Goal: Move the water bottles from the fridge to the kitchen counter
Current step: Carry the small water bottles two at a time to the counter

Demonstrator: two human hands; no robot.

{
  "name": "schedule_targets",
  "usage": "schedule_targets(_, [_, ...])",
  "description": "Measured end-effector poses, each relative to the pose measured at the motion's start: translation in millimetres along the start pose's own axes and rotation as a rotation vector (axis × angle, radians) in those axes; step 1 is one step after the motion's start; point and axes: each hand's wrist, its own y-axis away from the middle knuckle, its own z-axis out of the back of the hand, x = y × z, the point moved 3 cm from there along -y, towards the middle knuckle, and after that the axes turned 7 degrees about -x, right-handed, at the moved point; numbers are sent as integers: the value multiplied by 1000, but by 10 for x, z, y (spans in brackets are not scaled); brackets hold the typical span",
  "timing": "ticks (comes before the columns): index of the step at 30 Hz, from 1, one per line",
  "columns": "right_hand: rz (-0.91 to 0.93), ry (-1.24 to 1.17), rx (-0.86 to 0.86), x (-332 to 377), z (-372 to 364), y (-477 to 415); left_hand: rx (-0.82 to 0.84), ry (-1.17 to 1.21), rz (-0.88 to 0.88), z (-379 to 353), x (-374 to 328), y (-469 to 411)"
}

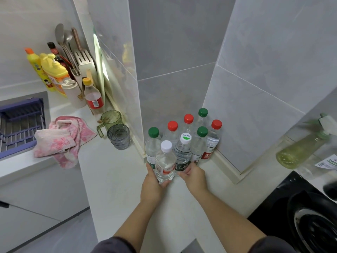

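Several clear water bottles stand clustered on the white kitchen counter (116, 179) in the tiled corner, with red caps (172, 125) and green caps (153, 132). My left hand (154, 181) grips a white-capped bottle (165, 161) at the front of the group, its base on or just above the counter. My right hand (194, 175) holds the base of a bottle with a white and green cap (183, 154) right beside it. The fridge is out of view.
Two glass cups (118, 136) and a pink towel (63, 137) lie to the left, with a sink rack (20, 125), detergent bottles (52, 73) and a utensil holder (82, 64) behind. A black stove (299, 207) and a spray bottle (300, 150) are on the right.
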Motion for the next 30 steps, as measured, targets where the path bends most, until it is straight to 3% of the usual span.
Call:
schedule_targets(5, [27,149,166,-41,162,157,28,-34,40,51,29,65])
schedule_targets(10, [231,337,204,-121,483,455,-14,-160,130,112,105,418])
schedule_targets(16, [409,462,143,-239,853,899,-148,-343,-76,186,-49,1153])
schedule_targets(21, [543,483,128,-339,1082,1411,-278,-481,-231,354,-125,1941])
schedule_targets(30, [779,327,194,-261,1412,2504,-458,-343,-135,579,22,3574])
